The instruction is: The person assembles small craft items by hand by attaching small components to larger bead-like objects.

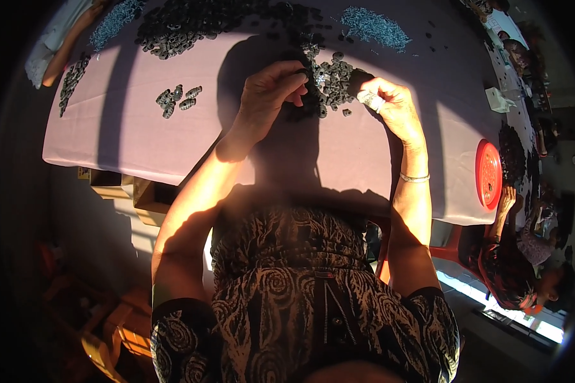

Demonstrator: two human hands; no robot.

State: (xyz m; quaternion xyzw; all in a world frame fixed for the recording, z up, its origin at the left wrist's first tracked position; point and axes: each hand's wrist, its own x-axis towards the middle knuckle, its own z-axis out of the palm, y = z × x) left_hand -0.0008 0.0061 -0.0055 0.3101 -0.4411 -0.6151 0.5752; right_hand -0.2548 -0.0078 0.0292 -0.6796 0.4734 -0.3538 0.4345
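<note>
My left hand (271, 89) is over the table with thumb and fingers pinched together. Whatever it may hold is lost against the dark parts behind it. To the right, my right hand (390, 105) is also closed in a pinch, with white wrapping around a fingertip; anything between its fingers is too small to make out. A loose heap of small black ring-like parts (335, 83) lies between the two hands, with a few shiny bits among them. Left of my left hand lies a small group of black ribbed pieces (169, 101).
A pinkish cloth-covered table (134, 143) spreads out before me. Farther off are a big black pile (172, 29) and two heaps of small bluish pieces (374, 29) (115, 24). A red plastic stool (489, 173) stands by the right edge. Other people sit at left and right.
</note>
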